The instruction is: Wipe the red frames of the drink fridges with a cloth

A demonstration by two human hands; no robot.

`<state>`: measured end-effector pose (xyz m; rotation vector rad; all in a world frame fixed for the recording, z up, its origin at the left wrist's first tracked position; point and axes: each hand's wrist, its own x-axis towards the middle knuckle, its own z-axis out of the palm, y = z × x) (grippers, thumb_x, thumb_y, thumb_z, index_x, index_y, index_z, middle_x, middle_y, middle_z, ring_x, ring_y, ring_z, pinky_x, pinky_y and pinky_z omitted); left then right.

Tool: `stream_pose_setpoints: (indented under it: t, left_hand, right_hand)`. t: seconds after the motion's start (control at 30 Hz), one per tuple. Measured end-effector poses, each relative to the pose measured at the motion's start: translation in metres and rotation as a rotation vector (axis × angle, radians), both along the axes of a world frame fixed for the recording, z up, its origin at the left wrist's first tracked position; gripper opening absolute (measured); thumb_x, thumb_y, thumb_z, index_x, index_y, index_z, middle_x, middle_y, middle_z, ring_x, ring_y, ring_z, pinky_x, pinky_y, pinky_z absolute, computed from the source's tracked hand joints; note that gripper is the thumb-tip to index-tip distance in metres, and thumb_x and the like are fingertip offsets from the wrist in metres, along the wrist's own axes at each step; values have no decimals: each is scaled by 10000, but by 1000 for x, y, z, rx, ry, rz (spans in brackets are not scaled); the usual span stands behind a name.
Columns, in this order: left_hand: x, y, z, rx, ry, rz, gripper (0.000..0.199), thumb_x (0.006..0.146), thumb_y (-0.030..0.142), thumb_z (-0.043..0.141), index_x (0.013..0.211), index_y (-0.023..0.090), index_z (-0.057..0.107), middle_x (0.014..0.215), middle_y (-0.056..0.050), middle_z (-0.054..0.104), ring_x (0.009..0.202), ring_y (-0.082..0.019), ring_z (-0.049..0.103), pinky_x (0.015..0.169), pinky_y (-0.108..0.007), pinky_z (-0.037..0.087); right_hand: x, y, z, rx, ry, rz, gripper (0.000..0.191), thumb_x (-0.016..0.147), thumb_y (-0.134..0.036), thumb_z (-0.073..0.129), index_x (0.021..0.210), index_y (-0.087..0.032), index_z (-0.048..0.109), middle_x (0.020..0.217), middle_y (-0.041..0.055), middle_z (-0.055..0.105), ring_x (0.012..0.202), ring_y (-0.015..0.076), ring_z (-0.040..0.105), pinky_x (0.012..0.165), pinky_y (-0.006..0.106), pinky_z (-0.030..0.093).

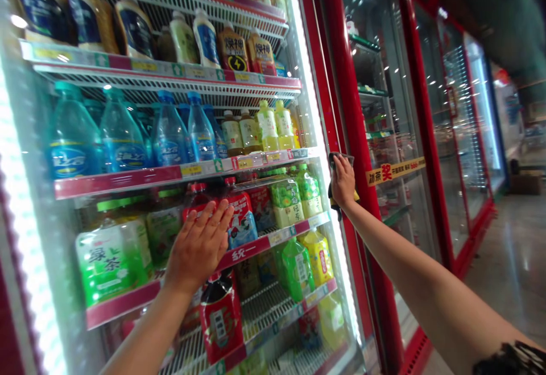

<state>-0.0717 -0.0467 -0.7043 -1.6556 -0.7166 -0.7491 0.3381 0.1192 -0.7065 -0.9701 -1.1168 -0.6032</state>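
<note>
My left hand [198,247] is raised with its fingers stretched out, in front of the shelf with the red-capped bottles [242,215]; it holds nothing. Under it, a dark red bottle pack [220,318] stands on the lower shelf. To its left is a large green tea pack [113,261]. Out at the red frame on the right side of the lit cooler, my right hand [343,181] is closed around a dark thing with a yellow edge, which I cannot make out clearly.
Blue water bottles [121,133] fill the middle shelf, with more drinks [234,48] above. Further right, red-framed glass-door coolers [388,136] recede along a shiny floor [490,295]. A brown box [526,184] lies near the far coolers.
</note>
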Motion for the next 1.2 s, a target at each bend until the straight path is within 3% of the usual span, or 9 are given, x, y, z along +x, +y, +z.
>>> stream_pose_setpoints:
  t: [0.1, 0.3, 0.53, 0.7, 0.8, 0.9, 1.0, 1.1, 1.2]
  left_hand:
    - [0, 0, 0, 4, -2, 8, 687, 986, 232, 471, 1615, 250, 194, 1614, -56, 364, 1555, -166, 155, 1298, -420, 79]
    - [1, 0, -1, 21, -11, -3, 726, 962, 216, 492, 1615, 271, 179, 1613, -27, 361, 1548, -161, 176, 1301, -396, 76]
    - [0, -1, -3, -1, -24, 19, 739, 963, 215, 492, 1617, 262, 150, 1614, -22, 357, 1544, -172, 201, 1301, -394, 64]
    - [0, -1, -5, 2, -19, 43, 756, 962, 214, 502, 1618, 261, 128, 1619, -22, 347, 1545, -177, 207, 1302, -402, 67]
    - [0, -2, -5, 11, -10, 51, 785, 952, 205, 513, 1618, 253, 100, 1625, -28, 330, 1544, -185, 216, 1302, -414, 68]
    - [0, -3, -6, 12, -8, 63, 788, 953, 201, 509, 1618, 253, 89, 1627, -26, 324, 1539, -192, 237, 1303, -419, 69]
    - [0, -4, -6, 9, -11, 73, 786, 954, 196, 505, 1618, 262, 90, 1627, -17, 323, 1535, -190, 250, 1302, -412, 78]
    - [0, -4, -7, 3, -13, 76, 794, 948, 190, 510, 1616, 256, 86, 1623, -17, 334, 1537, -187, 244, 1302, -409, 76]
    - [0, -4, -8, -14, -26, 85, 803, 939, 180, 510, 1615, 257, 82, 1622, -16, 338, 1539, -185, 242, 1300, -416, 88]
  right_hand:
    - [-7, -5, -1, 5, -32, -30, 499, 1005, -262, 353, 1489, -262, 476, 1556, 93, 473, 1487, 246, 345, 1201, 511, 305]
    - [-14, -16, -87, 37, -193, -18, 503, 1007, -261, 395, 1506, -293, 449, 1543, 91, 487, 1483, 245, 364, 1189, 507, 327]
    - [-77, -37, -25, 77, -140, 4, 520, 1007, -292, 409, 1525, -335, 423, 1571, 41, 461, 1499, 247, 337, 1189, 515, 325]
    - [-85, -63, -59, 26, -569, 92, 474, 1013, -256, 442, 1468, -373, 504, 1551, 1, 494, 1489, 230, 361, 1216, 496, 302]
    - [-57, -54, -62, 48, -496, 125, 461, 1015, -251, 440, 1459, -344, 523, 1526, 29, 524, 1474, 241, 386, 1192, 507, 347]
    - [-57, -43, -29, 101, -163, 113, 474, 1025, -273, 396, 1488, -313, 492, 1536, 62, 506, 1476, 266, 378, 1179, 558, 349]
    - [-100, -52, 1, 97, -124, 113, 491, 1030, -294, 377, 1513, -327, 456, 1562, 45, 473, 1493, 268, 348, 1189, 570, 330]
    - [-141, -75, -9, 37, -372, 108, 519, 1021, -280, 410, 1532, -370, 415, 1588, -11, 438, 1508, 240, 326, 1221, 539, 298]
    - [-135, -89, -43, 3, -649, 125, 523, 1001, -255, 460, 1504, -398, 451, 1568, -35, 467, 1487, 225, 370, 1235, 507, 296]
